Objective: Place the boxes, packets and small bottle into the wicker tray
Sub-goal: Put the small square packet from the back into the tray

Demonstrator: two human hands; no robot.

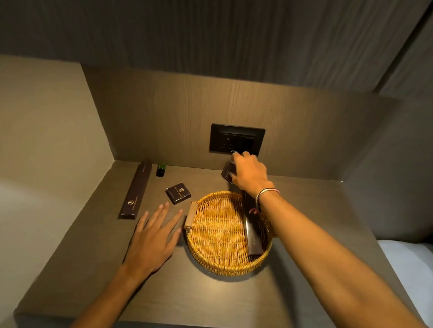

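The right hand (249, 173) is closed around a small dark box (227, 171), gripped from above at the far side of the wicker tray (213, 260), just below the wall socket (237, 139). Whether the box is lifted clear of the shelf (163, 297) or rests on it cannot be confirmed, because the hand covers its lower edge. The left hand (153, 239) is open and empty, palm down, fingers spread, on or just above the shelf and just to the left of the tray's wooden handle (190, 215).

1 long dark box (252, 234) already lies in the tray, beneath the right forearm, leaning on the right side of the rim.

3 items remain outside the tray, all on the left-hand side:
- A small square box (178, 193) lies just beyond the left fingertips (166, 206).
- A long packet (135, 191) lies further left, its long axis running away from the person, its near end close to the left hand.
- A small green bottle (161, 169) stands upright beyond the left hand, beside the far end of the packet.

The tray opening lies directly toward the person from the right hand, so the held box likely needs only a short draw back and down. The left hand is the nearer hand for all 3 remaining items.
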